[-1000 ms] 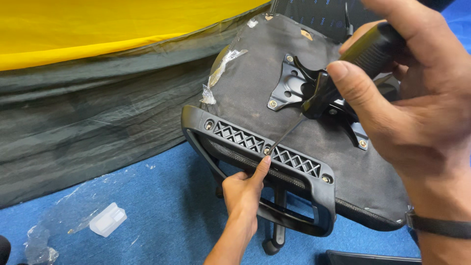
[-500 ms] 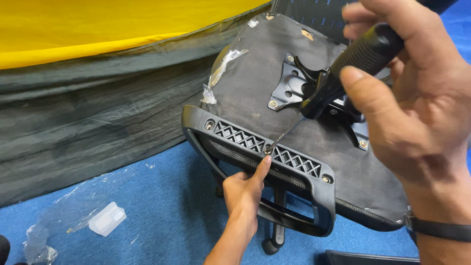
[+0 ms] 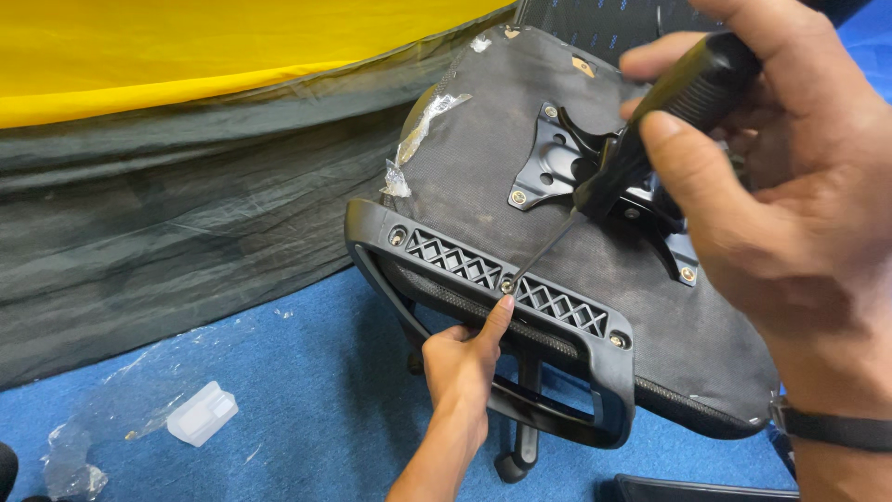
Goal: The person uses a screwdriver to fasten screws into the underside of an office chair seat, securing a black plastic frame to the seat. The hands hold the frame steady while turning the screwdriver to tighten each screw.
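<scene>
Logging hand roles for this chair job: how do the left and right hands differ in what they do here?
The right hand is closed around the screwdriver handle, high and close to the camera; the left hand holds no tool and sits low by the black armrest bracket. The left hand's thumb points up beside the screw at the screwdriver's tip, while the right hand wraps the grip. Both work at the same screw.

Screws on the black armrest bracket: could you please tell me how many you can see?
3: one at the left end, one in the middle under the screwdriver tip, one at the right end. Hands may hide others.
</scene>
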